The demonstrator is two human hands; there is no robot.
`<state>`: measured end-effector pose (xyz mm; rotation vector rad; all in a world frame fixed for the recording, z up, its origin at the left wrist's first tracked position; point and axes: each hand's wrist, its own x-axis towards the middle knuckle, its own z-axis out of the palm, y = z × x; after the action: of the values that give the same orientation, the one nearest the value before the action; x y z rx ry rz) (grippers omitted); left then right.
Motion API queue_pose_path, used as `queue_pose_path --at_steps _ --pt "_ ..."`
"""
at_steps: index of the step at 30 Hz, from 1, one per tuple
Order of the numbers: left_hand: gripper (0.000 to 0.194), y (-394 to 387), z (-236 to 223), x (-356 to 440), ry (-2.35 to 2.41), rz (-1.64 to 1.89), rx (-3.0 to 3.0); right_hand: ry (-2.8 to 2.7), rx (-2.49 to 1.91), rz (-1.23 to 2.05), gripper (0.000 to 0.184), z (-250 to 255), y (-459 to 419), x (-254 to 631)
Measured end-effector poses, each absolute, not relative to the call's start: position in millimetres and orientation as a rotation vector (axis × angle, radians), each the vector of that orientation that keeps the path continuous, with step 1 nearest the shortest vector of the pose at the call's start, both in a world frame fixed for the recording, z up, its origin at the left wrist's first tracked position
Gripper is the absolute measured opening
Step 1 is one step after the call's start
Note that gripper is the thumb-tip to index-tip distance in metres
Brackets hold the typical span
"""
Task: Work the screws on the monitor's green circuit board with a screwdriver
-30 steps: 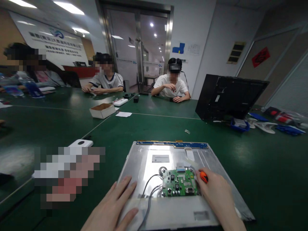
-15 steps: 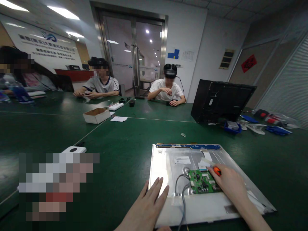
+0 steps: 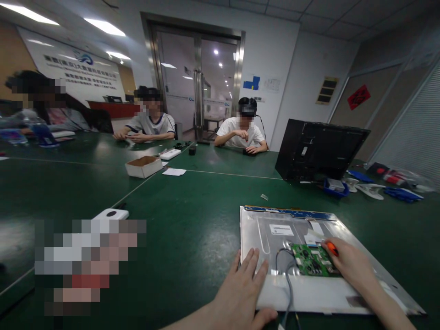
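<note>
A flat display panel [image 3: 271,252] lies back side up on the green table. Mounted on it is a green circuit board [image 3: 311,260], with dark cables running down from its left side and a white ribbon cable [image 3: 315,227] above it. My left hand [image 3: 242,279] rests with fingers spread on the panel's left edge. At the board's upper right, my right hand [image 3: 350,263] is closed around a small orange-and-black tool [image 3: 332,248]; its working end is too indistinct to identify. My right hand covers part of the board's right side.
A black monitor housing [image 3: 323,149] stands at the back right, beside a blue tray [image 3: 336,188]. A white box [image 3: 143,167] and a white device [image 3: 112,214] are to the left. Several people sit across the table, including one in a white shirt [image 3: 228,128].
The panel has shifted to the right across the table, and both hands have moved right with it. The whole view has also shifted slightly.
</note>
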<state>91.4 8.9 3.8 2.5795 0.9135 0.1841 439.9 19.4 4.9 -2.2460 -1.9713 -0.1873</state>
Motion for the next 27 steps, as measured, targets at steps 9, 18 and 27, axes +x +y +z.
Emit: queue_pose_path --at_steps 9,18,27 --pt "0.085 9.0 7.8 102.8 0.906 0.198 2.558 -2.006 -2.225 -0.112 0.029 2.8 18.4 459.0" --pt "0.083 7.4 10.3 107.7 0.92 0.231 2.558 -2.002 -2.153 0.018 0.033 10.1 20.4 466.3" --pt "0.084 18.2 7.4 135.6 0.909 0.241 2.568 -1.897 -2.355 -0.056 0.043 16.0 30.8 479.3"
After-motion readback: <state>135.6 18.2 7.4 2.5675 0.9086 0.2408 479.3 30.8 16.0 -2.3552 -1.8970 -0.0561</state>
